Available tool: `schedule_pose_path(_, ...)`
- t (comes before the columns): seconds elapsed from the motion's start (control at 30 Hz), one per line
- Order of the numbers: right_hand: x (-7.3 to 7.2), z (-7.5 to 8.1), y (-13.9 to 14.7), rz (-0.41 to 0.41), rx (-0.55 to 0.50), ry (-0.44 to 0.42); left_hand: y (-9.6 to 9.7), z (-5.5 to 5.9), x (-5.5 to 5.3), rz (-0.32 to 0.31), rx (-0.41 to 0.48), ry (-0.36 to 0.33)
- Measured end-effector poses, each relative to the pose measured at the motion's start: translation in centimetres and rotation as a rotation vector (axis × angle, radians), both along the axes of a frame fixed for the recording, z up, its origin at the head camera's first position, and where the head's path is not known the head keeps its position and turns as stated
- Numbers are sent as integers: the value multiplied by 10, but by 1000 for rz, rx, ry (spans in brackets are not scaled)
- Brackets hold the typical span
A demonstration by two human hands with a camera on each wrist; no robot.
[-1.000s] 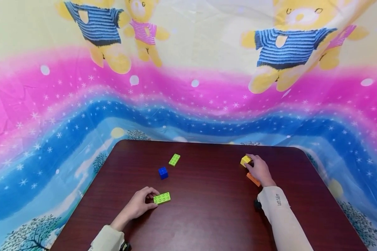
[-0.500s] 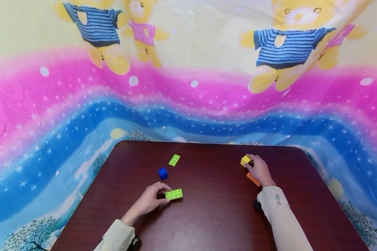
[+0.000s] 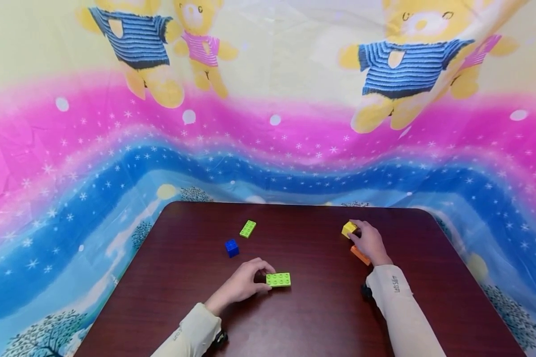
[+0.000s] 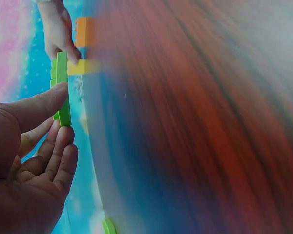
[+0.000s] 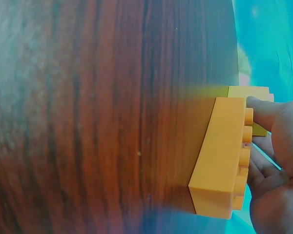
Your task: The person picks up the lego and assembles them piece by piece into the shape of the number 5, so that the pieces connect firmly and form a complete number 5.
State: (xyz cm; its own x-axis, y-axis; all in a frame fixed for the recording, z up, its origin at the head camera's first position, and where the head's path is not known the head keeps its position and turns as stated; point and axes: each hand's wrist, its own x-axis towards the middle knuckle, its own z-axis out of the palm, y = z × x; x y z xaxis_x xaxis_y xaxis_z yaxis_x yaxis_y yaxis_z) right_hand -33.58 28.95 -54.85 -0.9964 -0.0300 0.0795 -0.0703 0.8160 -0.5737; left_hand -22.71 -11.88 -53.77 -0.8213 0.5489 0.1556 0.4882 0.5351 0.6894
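Note:
My left hand pinches a flat lime-green building brick by its left end, thumb on the near side; its studs face up. In the left wrist view the same green brick shows edge-on between thumb and fingers, over the table. At the back right my right hand pinches a yellow building brick, which stands on the table. An orange brick lies just under and in front of that hand. In the right wrist view the orange brick partly hides the yellow one.
A blue brick sits on the dark wooden table left of centre. Behind it lies a second flat green brick. A printed cloth with bears hangs right behind the table's far edge.
The left hand has carried the green brick to the right across the near middle of the table. My right hand has stayed on the yellow brick.

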Motion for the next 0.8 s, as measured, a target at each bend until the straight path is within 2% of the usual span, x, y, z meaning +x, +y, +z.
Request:
schedule_pose_path(0.4,0,0,1,2,-13,10,31,-4,-4,-59,-53,-40)
schedule_pose_path(0.63,-1,-1,2,1,-15,1,41,-8,-2,-80,-99,14)
schedule_pose_path(0.8,-1,-1,2,2,-15,-5,43,-11,0,-85,-108,26)
